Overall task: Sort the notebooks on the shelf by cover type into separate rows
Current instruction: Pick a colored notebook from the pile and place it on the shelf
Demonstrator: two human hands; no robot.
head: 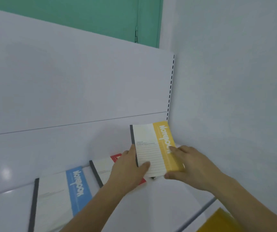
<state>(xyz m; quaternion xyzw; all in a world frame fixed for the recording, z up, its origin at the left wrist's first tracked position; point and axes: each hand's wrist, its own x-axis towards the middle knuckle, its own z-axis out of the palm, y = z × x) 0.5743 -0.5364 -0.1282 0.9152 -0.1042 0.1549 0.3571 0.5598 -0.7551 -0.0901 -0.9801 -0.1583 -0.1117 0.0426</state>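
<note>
A white notebook with a yellow band stands tilted at the right end of the white shelf, near the corner. My left hand grips its dark spine edge, thumb on the lined cover. My right hand holds its yellow side, fingers laid over the band and thumb under the lower corner. A white notebook with a red band lies to the left, partly hidden by my left hand. Further left lies a white notebook with a blue band. A small dark object shows under the yellow notebook's lower edge.
The shelf's white back panel rises behind, with a slotted upright at its right end. A white wall closes the right side. A yellow cover shows on a lower level at bottom right, past a grey shelf edge.
</note>
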